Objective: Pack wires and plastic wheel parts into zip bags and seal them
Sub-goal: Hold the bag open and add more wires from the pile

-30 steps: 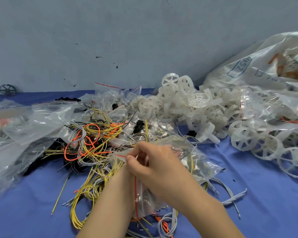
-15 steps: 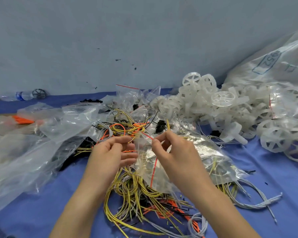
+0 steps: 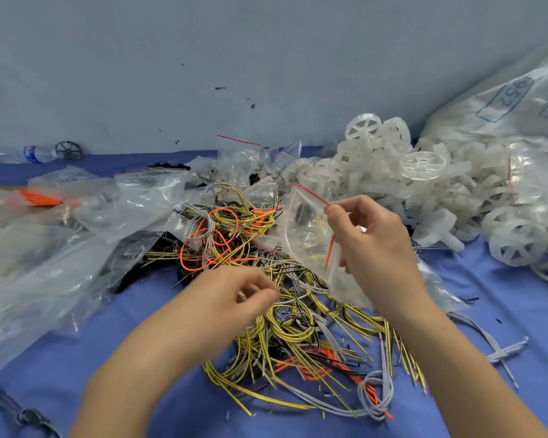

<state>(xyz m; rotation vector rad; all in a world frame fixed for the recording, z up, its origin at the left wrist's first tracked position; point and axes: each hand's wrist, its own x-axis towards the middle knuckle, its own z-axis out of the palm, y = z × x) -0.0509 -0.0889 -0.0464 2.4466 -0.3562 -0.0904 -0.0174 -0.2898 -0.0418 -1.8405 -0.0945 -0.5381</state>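
The right hand (image 3: 372,238) pinched the red-striped mouth of a small clear plastic zip bag (image 3: 307,235), holding it up above the tangled heap of yellow, grey and orange wires (image 3: 285,314) on the blue cloth (image 3: 487,311). The left hand (image 3: 234,295) rested on that heap, fingers curled; whether it gripped a wire could not be told. The pile of white plastic spoked wheels (image 3: 402,175) lay behind the bag.

light: even, soft, fairly bright, source unseen | shadows: faint, soft under left hand (image 3: 234,298) | glare: pale sheen on clear bags (image 3: 76,235) left of that hand | blur: slight softness on its fingers | distortion: wide-angle bending at edges, wall line curved far beyond both hands
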